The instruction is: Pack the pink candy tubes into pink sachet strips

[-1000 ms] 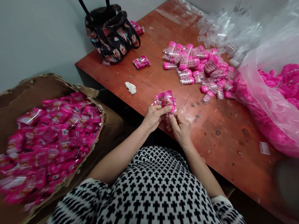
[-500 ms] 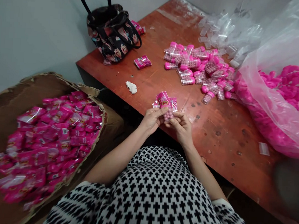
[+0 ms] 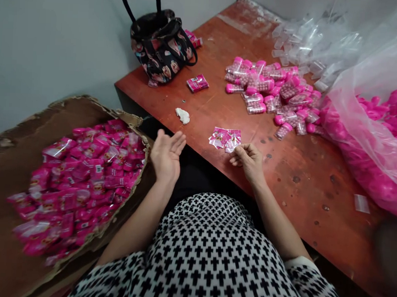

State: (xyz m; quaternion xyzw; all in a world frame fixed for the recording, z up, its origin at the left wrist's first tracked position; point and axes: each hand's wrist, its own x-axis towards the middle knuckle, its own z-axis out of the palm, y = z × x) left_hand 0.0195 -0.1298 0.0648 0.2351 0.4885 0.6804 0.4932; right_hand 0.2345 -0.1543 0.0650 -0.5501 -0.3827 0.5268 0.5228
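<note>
My left hand (image 3: 166,158) is open, palm up and fingers stretched out, between the table edge and the cardboard box (image 3: 33,122); it holds nothing. Many filled pink packets (image 3: 84,178) lie in that box. Over the table's front edge, my right hand (image 3: 250,162) pinches the near corner of a small pink printed wrapper (image 3: 233,139) between thumb and forefinger. Beside it, more pink wrappers (image 3: 219,137) lie flat on the tabletop. Further back is a heap of clear tubes with pink caps (image 3: 265,85), filled with pink beads.
Loose pink caps fill a translucent bag (image 3: 347,98) on the right. Clear empty tubes (image 3: 300,43) are piled behind. A floral handbag (image 3: 163,49), a stack of pink wrappers (image 3: 198,83) and a crumpled white scrap (image 3: 182,115) stand or lie on the orange table (image 3: 291,206).
The bead-filled packet both hands held is out of them. My left hand has moved left towards the box and opened; my right stays near the wrappers, now pinching one. The view has shifted slightly.
</note>
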